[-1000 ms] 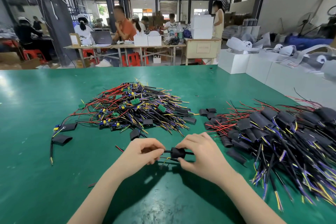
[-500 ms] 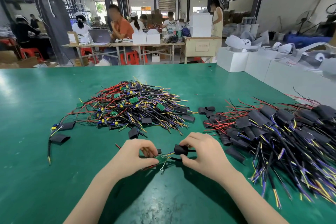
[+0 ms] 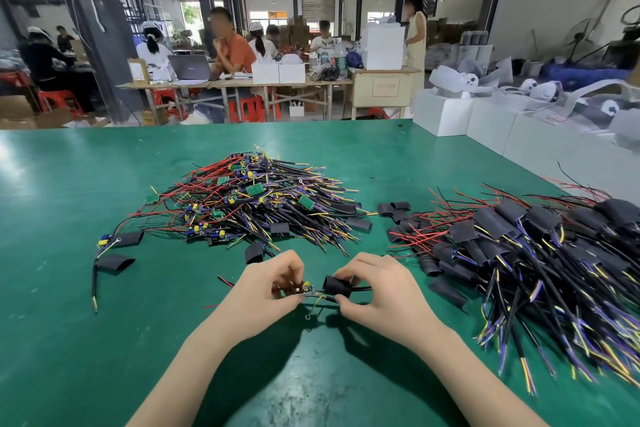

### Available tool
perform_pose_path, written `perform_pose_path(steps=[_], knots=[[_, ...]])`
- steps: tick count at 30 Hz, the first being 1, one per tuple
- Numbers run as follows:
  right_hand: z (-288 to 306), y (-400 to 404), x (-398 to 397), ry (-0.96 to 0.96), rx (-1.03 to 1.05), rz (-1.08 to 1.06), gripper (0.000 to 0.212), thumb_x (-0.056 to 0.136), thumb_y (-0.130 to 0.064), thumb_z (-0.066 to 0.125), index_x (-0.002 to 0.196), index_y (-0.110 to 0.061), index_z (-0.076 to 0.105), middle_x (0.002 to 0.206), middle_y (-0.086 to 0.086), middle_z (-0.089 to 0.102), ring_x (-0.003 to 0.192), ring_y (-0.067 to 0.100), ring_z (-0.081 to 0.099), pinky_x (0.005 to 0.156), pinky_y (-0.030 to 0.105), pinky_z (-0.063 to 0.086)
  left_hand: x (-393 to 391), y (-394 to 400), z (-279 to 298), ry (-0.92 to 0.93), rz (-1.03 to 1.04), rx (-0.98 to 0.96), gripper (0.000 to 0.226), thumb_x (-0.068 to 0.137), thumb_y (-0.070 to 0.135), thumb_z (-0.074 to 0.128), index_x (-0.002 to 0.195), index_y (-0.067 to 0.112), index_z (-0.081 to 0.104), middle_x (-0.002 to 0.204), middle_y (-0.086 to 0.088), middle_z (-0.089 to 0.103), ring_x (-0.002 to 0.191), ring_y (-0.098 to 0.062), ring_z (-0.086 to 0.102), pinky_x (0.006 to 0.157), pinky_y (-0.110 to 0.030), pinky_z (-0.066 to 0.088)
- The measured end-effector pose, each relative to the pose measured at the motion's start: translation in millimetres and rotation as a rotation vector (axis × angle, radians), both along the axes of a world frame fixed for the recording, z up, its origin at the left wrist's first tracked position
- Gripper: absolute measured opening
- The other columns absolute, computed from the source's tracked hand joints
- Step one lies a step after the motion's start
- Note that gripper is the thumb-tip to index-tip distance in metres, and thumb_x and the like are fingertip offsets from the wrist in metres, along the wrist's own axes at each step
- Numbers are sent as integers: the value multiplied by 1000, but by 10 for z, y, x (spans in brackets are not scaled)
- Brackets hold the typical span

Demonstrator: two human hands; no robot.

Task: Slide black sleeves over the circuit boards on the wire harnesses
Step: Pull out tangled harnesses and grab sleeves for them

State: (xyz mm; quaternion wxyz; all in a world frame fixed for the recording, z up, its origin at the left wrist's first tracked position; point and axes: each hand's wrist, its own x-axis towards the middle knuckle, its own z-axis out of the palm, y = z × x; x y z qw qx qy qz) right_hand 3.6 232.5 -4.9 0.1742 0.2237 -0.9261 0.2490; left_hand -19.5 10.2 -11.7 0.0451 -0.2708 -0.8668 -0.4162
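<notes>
Green matting covers the bench (image 3: 86, 184). Near its front edge the left hand (image 3: 263, 291) pinches a circuit board (image 3: 304, 289), while the right hand (image 3: 377, 288) grips a black sleeve (image 3: 337, 284) just beside it on the wires. Unsleeved harnesses (image 3: 249, 198) lie mid-bench, sleeved harnesses (image 3: 526, 253) toward the right edge. White boxes (image 3: 485, 121) line the far right corner; beyond, people sit at tables (image 3: 228, 83) under dark steel beams.
</notes>
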Motion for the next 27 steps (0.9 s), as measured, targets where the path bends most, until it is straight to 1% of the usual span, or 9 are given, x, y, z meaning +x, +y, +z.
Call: perform_pose_path(steps=[1, 3, 5, 8, 11, 16, 21, 24, 27], knots=[[1, -9, 6, -6, -20, 8, 19, 74, -34, 68, 92, -26, 68, 85, -13, 62, 78, 3, 57, 80, 31, 44, 1, 10, 7, 5, -11, 19, 31, 78, 0, 70, 80, 23, 49, 74, 11, 56, 64, -8, 51, 64, -33, 48], [-2, -27, 19, -16, -56, 22, 18, 74, -32, 68, 91, -26, 68, 84, -14, 61, 77, 1, 56, 81, 31, 44, 2, 26, 23, 1, -35, 59, 31, 75, -2, 71, 79, 20, 51, 76, 5, 57, 66, -12, 52, 66, -27, 50], [-7, -33, 27, -9, -66, 33, 18, 74, -31, 68, 91, -25, 68, 84, -13, 61, 77, 1, 56, 82, 31, 45, 4, 27, 26, -31, -55, 83, 28, 74, -1, 75, 80, 17, 55, 78, 2, 61, 66, -11, 54, 71, -22, 51], [-1, -19, 29, 7, -52, 56, 20, 75, -29, 69, 94, -23, 68, 86, -12, 61, 80, 4, 56, 81, 32, 45, 9, 20, 16, -91, -59, 143, 27, 75, -3, 77, 86, 12, 57, 84, 4, 66, 76, -10, 63, 80, -26, 54], [7, -11, 28, 37, -10, 99, 23, 77, -26, 69, 98, -19, 67, 90, -8, 60, 83, 9, 56, 79, 33, 47, -3, 16, 16, -140, -52, 207, 31, 74, -3, 79, 94, 11, 59, 87, -2, 69, 80, -12, 66, 80, -26, 54], [11, 3, 24, 34, -29, 134, 23, 77, -21, 68, 100, -15, 65, 92, -4, 59, 84, 13, 56, 77, 32, 49, -11, 21, 9, -168, -33, 230, 29, 74, 4, 81, 95, 17, 65, 92, -5, 72, 85, -13, 69, 80, -21, 51], [-9, 3, 21, -35, -138, 120, 22, 74, -22, 70, 95, -20, 68, 86, -8, 59, 77, 1, 53, 74, 18, 45, 4, 52, 23, -151, -38, 279, 28, 73, -4, 79, 93, 14, 72, 90, -4, 74, 87, -19, 71, 85, -29, 54], [-22, -13, 13, -67, -152, 108, 18, 70, -23, 70, 88, -21, 69, 80, -8, 60, 72, 3, 53, 71, 18, 44, 17, 64, 32, -98, -27, 253, 28, 73, -6, 77, 92, 15, 75, 90, 0, 76, 85, -21, 71, 83, -34, 56], [-21, -10, 10, -54, -172, 101, 17, 69, -21, 70, 86, -20, 69, 79, -7, 60, 71, 3, 54, 71, 16, 44, 18, 69, 36, -88, -19, 235, 27, 75, -3, 77, 93, 17, 75, 90, 1, 75, 84, -21, 71, 80, -38, 56]])
